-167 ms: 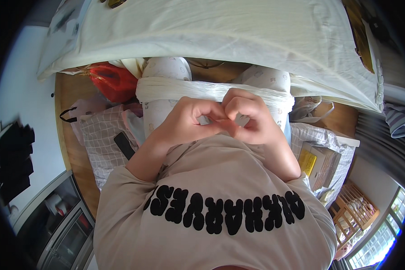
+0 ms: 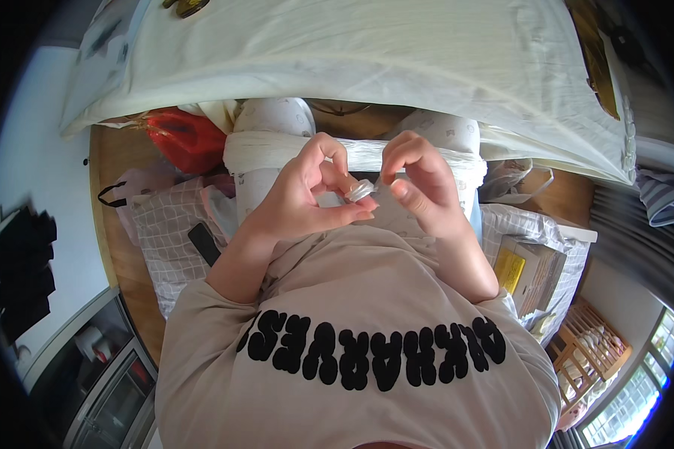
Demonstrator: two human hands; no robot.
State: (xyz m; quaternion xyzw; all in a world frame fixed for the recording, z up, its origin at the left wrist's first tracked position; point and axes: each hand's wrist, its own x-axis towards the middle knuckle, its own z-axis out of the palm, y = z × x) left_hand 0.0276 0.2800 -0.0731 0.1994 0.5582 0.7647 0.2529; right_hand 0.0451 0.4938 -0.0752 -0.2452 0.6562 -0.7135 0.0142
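Note:
Over my lap, my left hand pinches a small shiny whitish bundle, which looks wound or coiled, between thumb and fingers. Just to the right, my right hand has its thumb and curved forefinger apart, with the fingertips close to the bundle. Whether a fine strand runs between the two hands is too small to tell. Beyond the hands, a skein of white yarn is stretched round both my knees, which are in pale patterned trousers.
A table with a cream cloth spans the far side above my knees. Left of my lap are a red bag and a dark phone on checked fabric. On the right lie a clear plastic bag and a cardboard box.
My hands, fingertips touching before, have come apart. My right hand has opened and shifted slightly right, and the whitish bundle in my left fingers has come into sight.

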